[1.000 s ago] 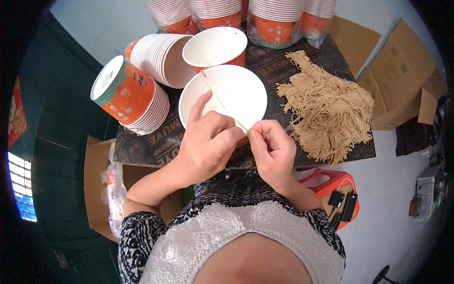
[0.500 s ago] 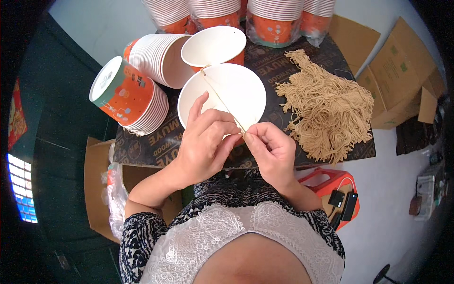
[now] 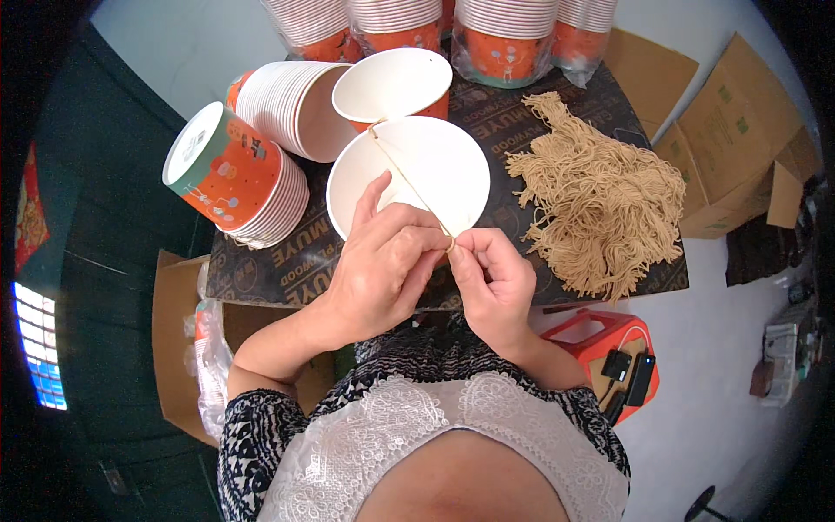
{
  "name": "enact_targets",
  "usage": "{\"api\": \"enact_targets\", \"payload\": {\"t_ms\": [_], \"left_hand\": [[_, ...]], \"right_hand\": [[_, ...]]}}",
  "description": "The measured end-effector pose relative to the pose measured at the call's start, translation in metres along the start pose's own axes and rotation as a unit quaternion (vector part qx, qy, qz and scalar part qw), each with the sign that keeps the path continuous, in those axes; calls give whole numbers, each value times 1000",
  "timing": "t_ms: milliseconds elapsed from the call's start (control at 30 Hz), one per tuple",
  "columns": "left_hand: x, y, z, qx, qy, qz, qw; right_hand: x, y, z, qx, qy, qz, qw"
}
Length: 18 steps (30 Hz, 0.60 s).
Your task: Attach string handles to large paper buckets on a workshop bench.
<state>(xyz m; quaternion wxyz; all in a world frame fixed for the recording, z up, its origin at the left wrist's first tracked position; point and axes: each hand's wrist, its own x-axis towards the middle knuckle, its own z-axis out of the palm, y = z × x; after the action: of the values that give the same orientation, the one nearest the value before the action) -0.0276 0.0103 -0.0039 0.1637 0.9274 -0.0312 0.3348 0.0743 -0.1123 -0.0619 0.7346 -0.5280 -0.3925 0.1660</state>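
While a thin tan cord is drawn in a slanting line across the mouth of a wide, round paper bucket with a white inside, its near part is pinched by both bare hands at the bucket's near side. By the left hand, the cord is gripped between thumb and fingertips, with one finger raised over the bucket. By the right hand, it is pinched between thumb and forefinger, close beside the left fingertips. The bucket is set near the front edge of a dark desk with gold-coloured print. Just behind it, a second, orange-sided bucket is placed. To the left, a nested stack of white-rimmed buckets is laid on its side, and an orange-and-green stack is tipped with its base showing. To the right, a loose heap of tan cords is spread. Along the far edge, more bucket stacks wrapped in clear plastic are lined up. Beyond the desk's right side, a brown cardboard box is seen
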Motion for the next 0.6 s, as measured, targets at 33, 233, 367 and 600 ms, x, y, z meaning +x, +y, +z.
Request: {"api": "enact_targets", "payload": {"t_ms": [33, 233, 367, 600], "left_hand": [[0, 0, -1, 3, -2, -3, 1000], [4, -1, -6, -62, -37, -63, 995], [9, -4, -11, -99, -64, -95, 988], [14, -5, -14, -141, -95, -102, 980]], "right_hand": [[0, 1, 0, 0, -1, 0, 1000], [2, 10, -1, -40, 7, -60, 997], [4, 16, 1, -42, 11, -103, 994], [2, 21, 0, -12, -3, -61, 998]]}}
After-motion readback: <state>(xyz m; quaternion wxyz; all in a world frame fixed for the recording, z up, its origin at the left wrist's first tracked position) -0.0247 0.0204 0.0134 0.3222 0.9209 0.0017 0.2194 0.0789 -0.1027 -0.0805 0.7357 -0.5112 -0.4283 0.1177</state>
